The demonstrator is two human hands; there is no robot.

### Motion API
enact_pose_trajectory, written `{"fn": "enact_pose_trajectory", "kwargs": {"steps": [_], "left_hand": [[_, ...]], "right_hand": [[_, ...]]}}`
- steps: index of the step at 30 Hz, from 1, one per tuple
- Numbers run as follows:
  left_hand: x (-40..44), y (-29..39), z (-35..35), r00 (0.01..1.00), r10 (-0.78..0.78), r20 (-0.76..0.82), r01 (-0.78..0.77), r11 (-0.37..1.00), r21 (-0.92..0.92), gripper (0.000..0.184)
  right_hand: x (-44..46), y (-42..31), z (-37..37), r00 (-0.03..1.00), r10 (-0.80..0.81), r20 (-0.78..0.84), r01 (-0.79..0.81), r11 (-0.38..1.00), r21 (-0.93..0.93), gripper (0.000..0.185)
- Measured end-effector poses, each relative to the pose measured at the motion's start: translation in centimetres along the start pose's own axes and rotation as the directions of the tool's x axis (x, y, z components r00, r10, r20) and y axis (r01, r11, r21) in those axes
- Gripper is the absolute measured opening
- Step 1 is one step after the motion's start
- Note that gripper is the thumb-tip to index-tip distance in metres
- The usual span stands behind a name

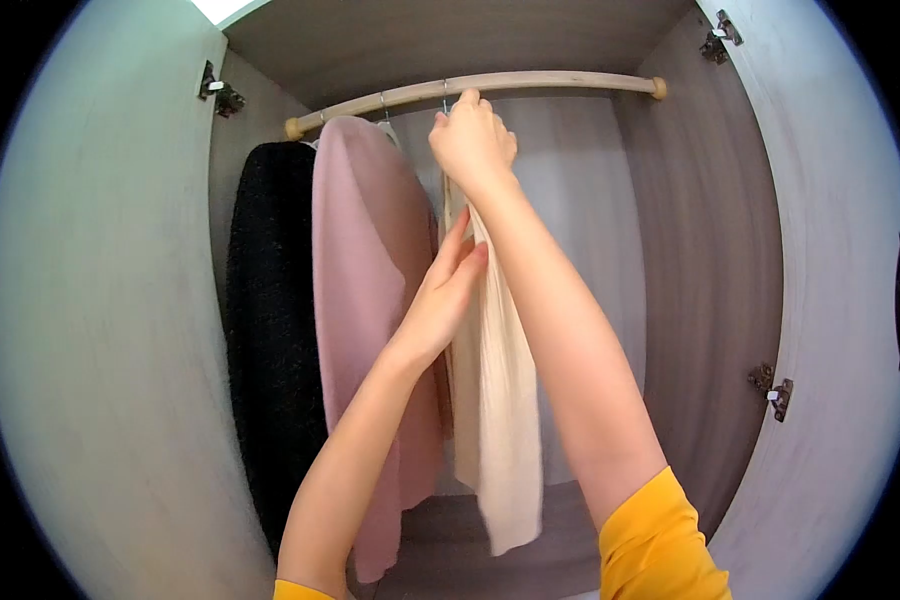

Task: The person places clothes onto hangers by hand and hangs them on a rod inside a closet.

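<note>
A long cream garment [510,440] hangs on a hanger below the wooden rod [560,80]. Closed around the top of that hanger, just under the rod, is my right hand [475,140]; its grip hides most of the hanger, and a bit of metal hook [445,95] shows beside it. Lower down, my left hand [442,300] rests against the upper part of the cream garment, fingers stretched upward and thumb apart. To the left, a pink coat [355,250] and a black fuzzy coat [270,330] hang on the same rod.
Wardrobe walls enclose the clothes, with a back panel [580,250] behind. The left door [100,300] and right door [830,300] stand open on dark metal hinges [770,392]. The wardrobe floor [440,550] shows below the clothes.
</note>
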State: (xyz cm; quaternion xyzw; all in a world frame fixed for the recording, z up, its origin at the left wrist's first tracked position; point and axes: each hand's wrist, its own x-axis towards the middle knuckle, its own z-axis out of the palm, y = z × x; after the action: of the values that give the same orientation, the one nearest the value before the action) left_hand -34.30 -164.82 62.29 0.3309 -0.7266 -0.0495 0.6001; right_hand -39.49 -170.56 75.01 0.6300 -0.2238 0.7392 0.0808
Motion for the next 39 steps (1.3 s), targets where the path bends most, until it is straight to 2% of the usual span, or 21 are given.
{"fn": "enact_pose_trajectory", "kwargs": {"steps": [1, 3, 5, 8, 11, 13, 17, 19, 21, 23, 24, 25, 26, 27, 28, 31, 32, 33, 36, 37, 39], "left_hand": [[-0.6, 0.4, 0.2, 0.996, -0.056, -0.064, 0.054, 0.998, -0.024, 0.057], [-1.5, 1.5, 0.1, 0.993, 0.009, -0.120, -0.004, 0.999, 0.036, 0.061], [-2.9, 2.6, -0.7, 0.993, -0.008, -0.121, 0.008, 1.000, -0.005, 0.061], [-5.9, 3.7, 0.1, 0.979, 0.064, -0.194, -0.054, 0.997, 0.060, 0.061], [-10.6, 5.9, 3.3, 0.954, 0.035, -0.297, -0.032, 0.999, 0.016, 0.058], [-12.3, 4.0, 3.4, 0.945, 0.072, -0.319, -0.038, 0.993, 0.111, 0.057], [-16.1, 6.1, 4.6, 0.950, -0.048, -0.308, 0.094, 0.986, 0.137, 0.055], [-17.5, 8.0, 5.1, 0.957, -0.040, -0.289, 0.048, 0.999, 0.020, 0.055], [-18.8, 9.6, 5.8, 0.927, 0.006, -0.374, -0.047, 0.994, -0.101, 0.054], [-21.1, 12.6, 6.5, 0.892, 0.033, -0.451, -0.072, 0.995, -0.069, 0.052], [-22.7, 14.9, 7.0, 0.896, 0.105, -0.431, -0.088, 0.994, 0.059, 0.051], [-24.3, 16.9, 7.5, 0.892, 0.113, -0.438, -0.086, 0.993, 0.083, 0.051], [-25.9, 18.8, 8.0, 0.887, 0.121, -0.445, -0.083, 0.991, 0.106, 0.050], [-27.0, 20.2, 8.1, 0.867, 0.069, -0.493, -0.067, 0.998, 0.023, 0.050], [-28.8, 21.9, 7.8, 0.885, 0.073, -0.461, -0.031, 0.995, 0.097, 0.050], [-34.8, 28.9, 6.7, 0.923, 0.038, -0.382, 0.120, 0.917, 0.380, 0.056], [-38.0, 31.3, 6.1, 0.923, 0.055, -0.380, 0.146, 0.865, 0.479, 0.060], [-41.1, 34.3, 5.6, 0.896, -0.001, -0.444, 0.264, 0.806, 0.530, 0.059], [-51.0, 41.5, 5.1, 0.768, 0.025, -0.640, 0.404, 0.756, 0.515, 0.057], [-53.6, 44.0, 5.2, 0.713, 0.015, -0.701, 0.471, 0.731, 0.494, 0.056], [-57.5, 48.3, 5.6, 0.651, -0.003, -0.759, 0.590, 0.630, 0.504, 0.056]], "right_hand": [[-0.4, -0.2, -0.7, 0.998, -0.010, 0.057, 0.011, 1.000, -0.028, 0.041], [-1.8, -0.5, -2.2, 0.994, -0.029, 0.108, 0.030, 1.000, -0.004, 0.045], [-3.0, -1.3, -2.8, 0.990, -0.046, 0.136, 0.044, 0.999, 0.015, 0.049], [-5.5, -1.8, -5.6, 0.988, -0.157, -0.011, 0.157, 0.988, -0.015, 0.057], [-7.8, -2.2, -8.2, 0.939, -0.322, -0.121, 0.317, 0.947, -0.053, 0.053], [-9.4, -2.5, -10.2, 0.930, -0.358, -0.081, 0.353, 0.933, -0.072, 0.050], [-12.9, -3.4, -14.7, 0.879, -0.471, 0.075, 0.475, 0.877, -0.066, 0.043], [-14.6, -3.7, -16.8, 0.876, -0.472, 0.096, 0.477, 0.878, -0.034, 0.039], [-16.2, -4.8, -18.7, 0.846, -0.530, 0.062, 0.530, 0.848, 0.004, 0.037], [-17.6, -6.4, -21.1, 0.842, -0.536, 0.050, 0.527, 0.840, 0.133, 0.037], [-18.4, -7.1, -22.4, 0.852, -0.522, -0.027, 0.511, 0.822, 0.251, 0.034], [-19.5, -8.5, -24.0, 0.893, -0.445, -0.064, 0.424, 0.786, 0.451, 0.029], [-21.2, -9.6, -26.3, 0.957, -0.290, -0.015, 0.243, 0.774, 0.585, 0.023], [-22.2, -10.3, -28.0, 0.967, -0.253, -0.037, 0.219, 0.743, 0.632, 0.020], [-23.4, -11.2, -29.4, 0.974, -0.219, -0.057, 0.200, 0.711, 0.674, 0.018], [-26.1, -14.4, -32.0, 0.965, -0.256, -0.062, 0.196, 0.539, 0.819, 0.017], [-27.8, -16.0, -33.0, 0.958, -0.284, -0.037, 0.182, 0.502, 0.846, 0.016], [-29.3, -17.7, -33.7, 0.950, -0.312, -0.020, 0.173, 0.470, 0.866, 0.016], [-34.1, -25.2, -37.1, 0.901, -0.418, 0.117, 0.019, 0.309, 0.951, 0.021], [-35.7, -28.2, -38.5, 0.864, -0.456, 0.212, -0.069, 0.311, 0.948, 0.023], [-39.1, -34.2, -39.8, 0.840, -0.495, 0.222, -0.188, 0.118, 0.975, 0.025]]}}
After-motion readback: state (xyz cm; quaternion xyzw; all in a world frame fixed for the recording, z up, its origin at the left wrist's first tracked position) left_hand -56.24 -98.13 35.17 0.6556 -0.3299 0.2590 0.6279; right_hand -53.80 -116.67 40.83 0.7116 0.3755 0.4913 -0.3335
